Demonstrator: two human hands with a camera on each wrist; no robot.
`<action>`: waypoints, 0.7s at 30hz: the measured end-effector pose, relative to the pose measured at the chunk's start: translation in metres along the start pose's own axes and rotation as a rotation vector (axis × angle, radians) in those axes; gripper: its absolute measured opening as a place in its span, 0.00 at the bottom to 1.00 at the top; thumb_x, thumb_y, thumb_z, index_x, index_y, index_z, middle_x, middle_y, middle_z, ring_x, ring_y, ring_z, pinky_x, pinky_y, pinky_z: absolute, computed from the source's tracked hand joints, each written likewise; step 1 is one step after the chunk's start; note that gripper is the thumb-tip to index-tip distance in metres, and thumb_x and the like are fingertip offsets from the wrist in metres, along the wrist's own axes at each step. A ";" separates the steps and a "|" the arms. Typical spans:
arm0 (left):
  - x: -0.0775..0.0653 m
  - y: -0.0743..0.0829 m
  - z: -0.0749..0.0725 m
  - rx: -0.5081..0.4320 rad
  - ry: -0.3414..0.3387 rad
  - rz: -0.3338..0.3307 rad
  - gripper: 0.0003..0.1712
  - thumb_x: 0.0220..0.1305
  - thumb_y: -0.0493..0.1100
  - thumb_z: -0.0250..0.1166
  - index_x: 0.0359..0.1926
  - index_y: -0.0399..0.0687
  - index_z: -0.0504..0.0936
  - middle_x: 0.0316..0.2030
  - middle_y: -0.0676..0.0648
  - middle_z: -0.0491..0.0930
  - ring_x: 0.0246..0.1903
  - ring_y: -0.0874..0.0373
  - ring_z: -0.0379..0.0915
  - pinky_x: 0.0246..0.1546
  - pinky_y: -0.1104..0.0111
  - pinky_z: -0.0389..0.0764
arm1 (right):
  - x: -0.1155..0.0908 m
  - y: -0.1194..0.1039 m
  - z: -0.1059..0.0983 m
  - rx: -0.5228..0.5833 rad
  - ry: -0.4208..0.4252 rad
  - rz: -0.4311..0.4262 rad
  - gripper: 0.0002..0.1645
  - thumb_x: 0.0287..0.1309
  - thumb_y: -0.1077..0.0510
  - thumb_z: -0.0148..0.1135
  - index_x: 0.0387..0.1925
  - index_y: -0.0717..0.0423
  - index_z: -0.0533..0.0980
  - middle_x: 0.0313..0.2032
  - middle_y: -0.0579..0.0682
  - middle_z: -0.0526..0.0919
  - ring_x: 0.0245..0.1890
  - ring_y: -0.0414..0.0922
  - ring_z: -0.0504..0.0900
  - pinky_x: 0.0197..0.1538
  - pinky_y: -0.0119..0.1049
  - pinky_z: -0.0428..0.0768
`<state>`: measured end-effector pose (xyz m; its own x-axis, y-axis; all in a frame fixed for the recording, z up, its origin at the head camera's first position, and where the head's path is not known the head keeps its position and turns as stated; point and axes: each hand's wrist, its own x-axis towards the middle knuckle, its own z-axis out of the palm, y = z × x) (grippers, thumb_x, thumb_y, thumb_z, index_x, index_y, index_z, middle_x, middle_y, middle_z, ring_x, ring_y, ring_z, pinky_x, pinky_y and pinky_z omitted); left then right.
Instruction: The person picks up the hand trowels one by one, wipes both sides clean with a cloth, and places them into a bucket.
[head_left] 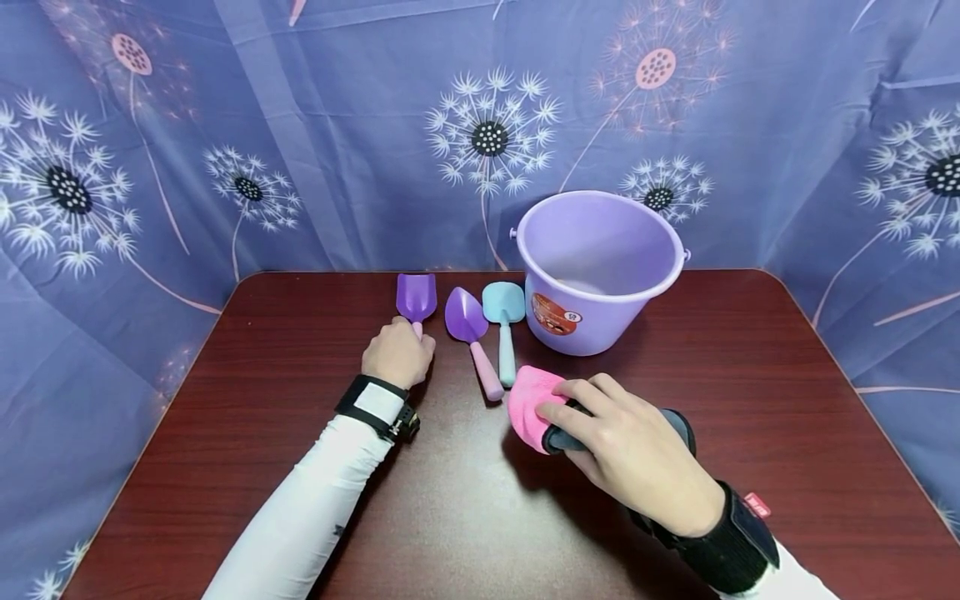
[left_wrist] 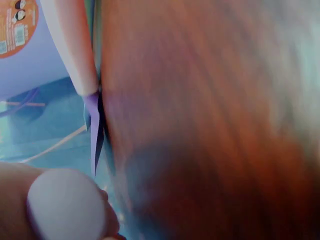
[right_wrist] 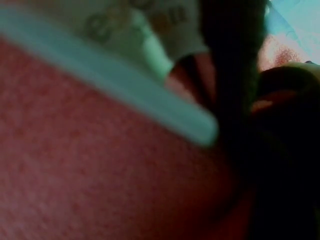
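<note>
At the back left of the table, my left hand (head_left: pixel 399 353) grips the pink handle of a toy shovel with a square purple blade (head_left: pixel 416 297). In the left wrist view the handle's round pale end (left_wrist: pixel 67 205) pokes out of the fist. To its right lie a pointed purple trowel (head_left: pixel 466 315) with a pink handle and a light blue shovel (head_left: pixel 504 302). My right hand (head_left: pixel 633 446) holds a soft pink fabric item (head_left: pixel 534 408) with a grey, black-edged part, fingers curled over it; I cannot tell its kind. The right wrist view is dark and blurred.
A lilac bucket (head_left: pixel 600 285) with an orange label stands at the back of the dark wood table (head_left: pixel 450 517), close beside the light blue shovel. A blue curtain (head_left: pixel 360 150) with dandelion prints hangs behind the table and at both sides.
</note>
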<state>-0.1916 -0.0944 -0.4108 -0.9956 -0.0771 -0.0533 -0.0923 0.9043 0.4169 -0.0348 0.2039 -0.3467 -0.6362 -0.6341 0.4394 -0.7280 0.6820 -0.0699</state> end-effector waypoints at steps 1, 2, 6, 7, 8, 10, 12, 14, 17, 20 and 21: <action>0.000 -0.001 -0.002 -0.004 0.020 0.003 0.25 0.74 0.52 0.58 0.49 0.30 0.76 0.44 0.28 0.85 0.44 0.30 0.85 0.42 0.40 0.83 | 0.000 0.000 0.000 0.001 0.001 0.001 0.35 0.44 0.63 0.83 0.57 0.46 0.83 0.52 0.49 0.82 0.44 0.48 0.78 0.41 0.44 0.82; -0.001 -0.001 -0.004 -0.008 0.045 0.005 0.25 0.74 0.52 0.59 0.49 0.29 0.76 0.43 0.28 0.85 0.43 0.29 0.85 0.42 0.40 0.83 | 0.000 0.000 0.000 0.001 0.001 0.002 0.35 0.44 0.63 0.82 0.57 0.46 0.83 0.52 0.49 0.82 0.44 0.48 0.77 0.41 0.44 0.82; -0.004 -0.004 -0.014 -0.011 0.139 0.040 0.23 0.73 0.51 0.60 0.47 0.31 0.75 0.41 0.27 0.85 0.40 0.28 0.85 0.38 0.39 0.83 | 0.000 0.000 0.000 0.002 0.004 0.000 0.35 0.43 0.63 0.82 0.57 0.46 0.83 0.52 0.49 0.82 0.43 0.48 0.77 0.40 0.43 0.81; -0.005 -0.004 -0.017 -0.008 0.161 0.053 0.22 0.73 0.51 0.61 0.47 0.31 0.74 0.40 0.27 0.84 0.39 0.29 0.85 0.37 0.39 0.83 | 0.001 0.000 0.000 0.002 0.005 -0.002 0.35 0.43 0.63 0.82 0.57 0.46 0.83 0.52 0.49 0.82 0.43 0.48 0.77 0.40 0.43 0.81; -0.006 -0.004 -0.020 -0.008 0.185 0.070 0.22 0.73 0.50 0.61 0.46 0.31 0.74 0.38 0.28 0.84 0.37 0.29 0.85 0.36 0.39 0.83 | 0.001 0.001 0.000 0.001 0.007 -0.005 0.35 0.43 0.63 0.82 0.57 0.47 0.83 0.52 0.49 0.82 0.43 0.48 0.77 0.40 0.43 0.81; -0.009 -0.004 -0.027 -0.008 0.235 0.113 0.21 0.73 0.50 0.62 0.45 0.32 0.73 0.36 0.29 0.83 0.35 0.29 0.85 0.34 0.40 0.83 | 0.002 0.001 -0.001 0.000 0.012 -0.009 0.36 0.42 0.63 0.83 0.57 0.47 0.83 0.52 0.49 0.82 0.43 0.48 0.77 0.40 0.43 0.81; -0.013 -0.004 -0.034 -0.010 0.290 0.162 0.20 0.73 0.49 0.63 0.44 0.33 0.73 0.33 0.30 0.82 0.33 0.29 0.84 0.31 0.39 0.83 | 0.003 0.001 -0.002 -0.005 0.015 -0.012 0.36 0.42 0.63 0.83 0.57 0.47 0.83 0.53 0.50 0.82 0.43 0.49 0.77 0.40 0.43 0.81; -0.017 -0.004 -0.040 -0.012 0.345 0.209 0.19 0.72 0.48 0.64 0.42 0.33 0.72 0.31 0.32 0.80 0.30 0.29 0.84 0.29 0.39 0.82 | 0.004 0.001 -0.004 -0.008 0.019 -0.012 0.36 0.42 0.63 0.84 0.57 0.47 0.83 0.53 0.50 0.82 0.43 0.49 0.77 0.41 0.44 0.82; -0.024 -0.003 -0.050 -0.006 0.418 0.272 0.19 0.72 0.47 0.65 0.41 0.34 0.71 0.29 0.33 0.77 0.27 0.29 0.82 0.26 0.40 0.81 | 0.006 0.002 -0.006 -0.012 0.019 -0.010 0.35 0.43 0.62 0.84 0.57 0.47 0.83 0.53 0.50 0.82 0.44 0.49 0.78 0.42 0.45 0.82; -0.032 -0.002 -0.059 0.011 0.480 0.331 0.19 0.72 0.47 0.66 0.40 0.34 0.70 0.30 0.34 0.76 0.24 0.29 0.81 0.23 0.41 0.81 | 0.009 0.002 -0.010 -0.015 0.016 -0.006 0.34 0.45 0.61 0.83 0.57 0.47 0.83 0.54 0.51 0.82 0.46 0.50 0.78 0.43 0.45 0.83; -0.034 -0.001 -0.061 0.016 0.498 0.352 0.19 0.72 0.46 0.67 0.40 0.35 0.70 0.30 0.34 0.75 0.23 0.30 0.81 0.22 0.41 0.81 | 0.010 0.002 -0.012 -0.015 0.014 -0.003 0.34 0.45 0.61 0.84 0.57 0.47 0.83 0.54 0.51 0.81 0.47 0.50 0.78 0.43 0.45 0.83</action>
<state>-0.1586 -0.1186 -0.3537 -0.8546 0.0436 0.5175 0.2397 0.9171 0.3185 -0.0395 0.2035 -0.3321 -0.6303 -0.6309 0.4525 -0.7259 0.6856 -0.0551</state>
